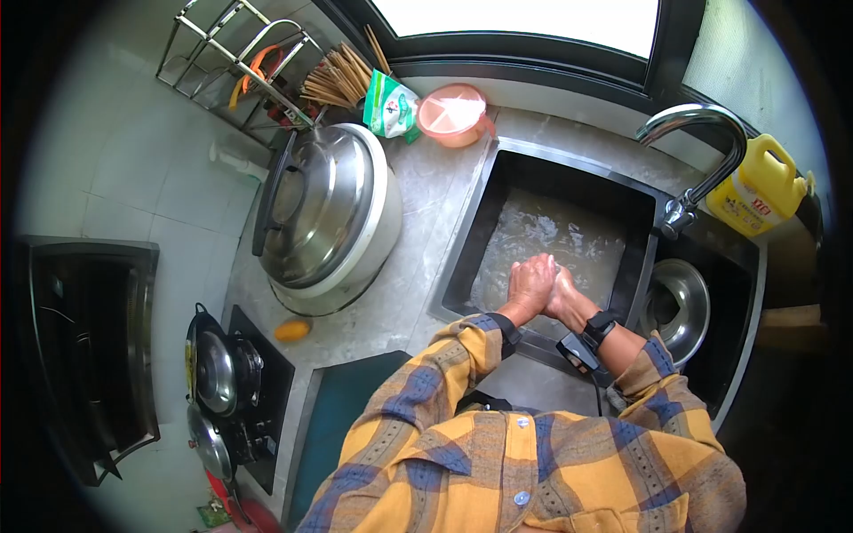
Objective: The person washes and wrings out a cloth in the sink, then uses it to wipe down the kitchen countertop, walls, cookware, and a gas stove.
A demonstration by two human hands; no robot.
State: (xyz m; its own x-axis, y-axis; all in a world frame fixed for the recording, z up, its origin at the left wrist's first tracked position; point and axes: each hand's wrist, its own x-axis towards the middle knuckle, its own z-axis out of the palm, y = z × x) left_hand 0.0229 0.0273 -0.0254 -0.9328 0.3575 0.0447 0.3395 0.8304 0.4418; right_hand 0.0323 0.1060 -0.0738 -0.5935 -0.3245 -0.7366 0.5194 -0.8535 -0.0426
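Water [533, 233]: stood cloudy in the sink [468, 226].
Left hand [530, 282], right hand [563, 296]: pressed together; contents couldn't be told.
Wristbands [599, 328]: you needed these clear of water.

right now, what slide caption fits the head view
Hands together over cloudy water in a dark sink, metal tap alongside

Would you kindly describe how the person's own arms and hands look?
The left hand and right hand are bare. Plaid sleeves mix yellow, blue and grey. Each wrist has a black band; a dark device with a cable sits by the right one.
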